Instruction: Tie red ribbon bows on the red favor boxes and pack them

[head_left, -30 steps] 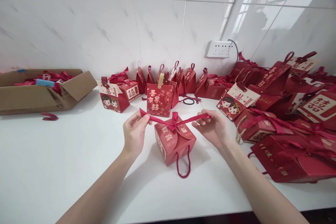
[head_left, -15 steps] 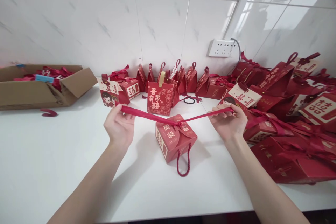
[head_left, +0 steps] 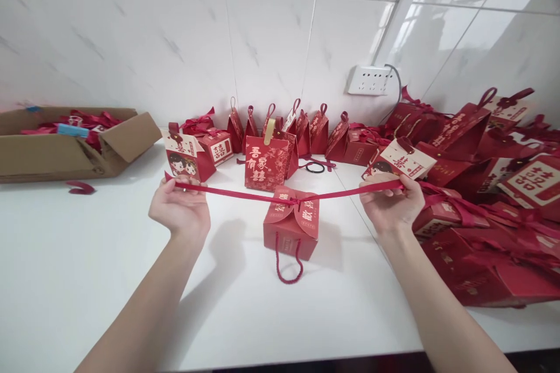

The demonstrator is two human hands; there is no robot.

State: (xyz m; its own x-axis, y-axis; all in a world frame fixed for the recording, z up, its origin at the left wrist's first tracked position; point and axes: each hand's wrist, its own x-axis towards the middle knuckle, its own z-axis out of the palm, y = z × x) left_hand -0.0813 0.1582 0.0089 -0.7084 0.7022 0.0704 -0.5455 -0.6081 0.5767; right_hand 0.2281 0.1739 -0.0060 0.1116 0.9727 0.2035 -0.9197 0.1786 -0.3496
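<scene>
Look, your left hand (head_left: 179,210) pinches one end of the red ribbon (head_left: 345,193), and your right hand (head_left: 394,207) pinches the other end. The ribbon goes long and thin from side to side, across the top of the small red box (head_left: 290,235). That box sits on the white table (head_left: 109,280), between your hands and a bit closer to you. Your right hand looks a little nearer to it. The ribbon looks pulled almost straight, dipping a bit in the middle. I can't tell if it is knotted there. The box has round flaps, pale writing and a dark red cord handle (head_left: 289,282) on your side. Behind the box stands a red bag (head_left: 266,166). Far left of it is a cardboard box (head_left: 48,157), and right of it is a pile of red boxes (head_left: 490,268).
</scene>
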